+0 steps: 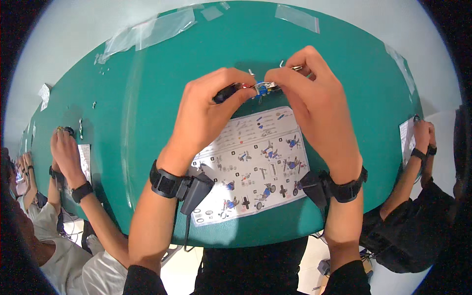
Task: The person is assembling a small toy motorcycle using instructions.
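Note:
A small partly built model motorcycle [263,89], with blue, silver and red parts, is held between my two hands above the far edge of the paper sheet. My left hand [209,101] is closed on its left end, thumb and fingers pinching it beside a black wheel-like piece [227,93]. From the right, my right hand [314,88] is closed with its fingertips at the model's other end. A small shiny metal piece [297,68] shows among the right fingers; its kind is unclear. My fingers hide much of the model.
A printed instruction sheet [255,169] lies beneath my hands on the green table [172,64]. Clear plastic bags [164,29] lie along the far edge. Small loose parts [94,104] are at the left. Other people's hands [66,150] are at work on both sides.

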`<state>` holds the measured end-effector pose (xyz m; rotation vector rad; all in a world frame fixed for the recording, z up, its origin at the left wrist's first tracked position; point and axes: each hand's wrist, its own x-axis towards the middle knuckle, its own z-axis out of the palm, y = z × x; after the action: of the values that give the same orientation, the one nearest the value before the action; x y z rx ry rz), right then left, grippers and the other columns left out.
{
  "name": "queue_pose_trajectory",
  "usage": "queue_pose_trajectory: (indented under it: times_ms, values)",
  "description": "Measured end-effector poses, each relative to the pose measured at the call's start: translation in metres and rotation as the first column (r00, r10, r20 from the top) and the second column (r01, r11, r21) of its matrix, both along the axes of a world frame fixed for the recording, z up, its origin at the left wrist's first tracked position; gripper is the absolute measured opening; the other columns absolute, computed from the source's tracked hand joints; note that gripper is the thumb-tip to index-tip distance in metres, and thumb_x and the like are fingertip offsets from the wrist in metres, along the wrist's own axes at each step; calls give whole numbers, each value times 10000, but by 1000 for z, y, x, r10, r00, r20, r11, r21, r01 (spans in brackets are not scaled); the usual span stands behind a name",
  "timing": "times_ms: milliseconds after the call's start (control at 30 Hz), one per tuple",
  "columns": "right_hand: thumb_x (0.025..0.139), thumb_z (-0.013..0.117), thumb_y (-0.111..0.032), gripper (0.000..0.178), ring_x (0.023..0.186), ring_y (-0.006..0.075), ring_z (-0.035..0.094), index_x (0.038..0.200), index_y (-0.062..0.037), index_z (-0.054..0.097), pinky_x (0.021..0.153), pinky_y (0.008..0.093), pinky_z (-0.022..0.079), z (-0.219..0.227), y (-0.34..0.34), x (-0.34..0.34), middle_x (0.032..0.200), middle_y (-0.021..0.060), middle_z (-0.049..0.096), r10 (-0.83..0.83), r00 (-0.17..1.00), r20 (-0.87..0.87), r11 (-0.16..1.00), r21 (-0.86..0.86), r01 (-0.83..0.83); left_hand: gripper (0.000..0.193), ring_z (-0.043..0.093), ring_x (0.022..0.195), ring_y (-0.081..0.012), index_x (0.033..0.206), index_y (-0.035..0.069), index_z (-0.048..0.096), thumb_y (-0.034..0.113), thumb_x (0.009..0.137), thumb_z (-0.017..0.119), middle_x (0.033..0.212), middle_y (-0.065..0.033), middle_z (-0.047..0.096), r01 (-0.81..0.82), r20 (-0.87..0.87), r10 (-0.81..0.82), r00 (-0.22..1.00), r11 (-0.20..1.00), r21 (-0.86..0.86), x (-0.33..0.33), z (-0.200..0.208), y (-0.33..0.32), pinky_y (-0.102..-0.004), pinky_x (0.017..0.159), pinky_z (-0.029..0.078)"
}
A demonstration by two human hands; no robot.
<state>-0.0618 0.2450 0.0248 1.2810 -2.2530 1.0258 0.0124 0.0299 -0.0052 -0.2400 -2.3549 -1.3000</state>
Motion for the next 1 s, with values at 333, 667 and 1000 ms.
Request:
queue_pose_trajectory:
  times_ms: [333, 667, 1000]
  values:
    - [849, 732, 82, 281, 864, 280, 676, 1092, -58, 735, 745, 377, 580, 10, -3, 17, 1051, 106, 537, -80, 985, -155, 992, 81, 93, 189, 752, 846, -238, 1113, 44, 769, 50, 933, 829, 987, -116, 791, 4, -11, -4, 1000, 1000, -15, -1, 2, 5, -346, 774, 594]
    - [776, 727, 77, 327, 867, 260, 690, 1066, -73, 721, 729, 380, 590, 9, -8, 21, 1051, 81, 565, -96, 957, -273, 982, 133, 136, 179, 771, 866, -257, 1106, 43, 778, 41, 932, 824, 990, -123, 800, -7, 6, 8, 1000, 992, -124, 6, 9, 9, -348, 777, 605]
    - [970, 694, 30, 181, 881, 300, 703, 1121, -68, 691, 737, 412, 580, -12, -10, 6, 1102, 106, 616, -108, 988, -113, 994, 17, 111, 108, 629, 802, -86, 1048, 30, 760, 39, 954, 813, 887, -14, 739, -101, 52, 97, 994, 992, 81, 4, 5, 11, -256, 757, 522]
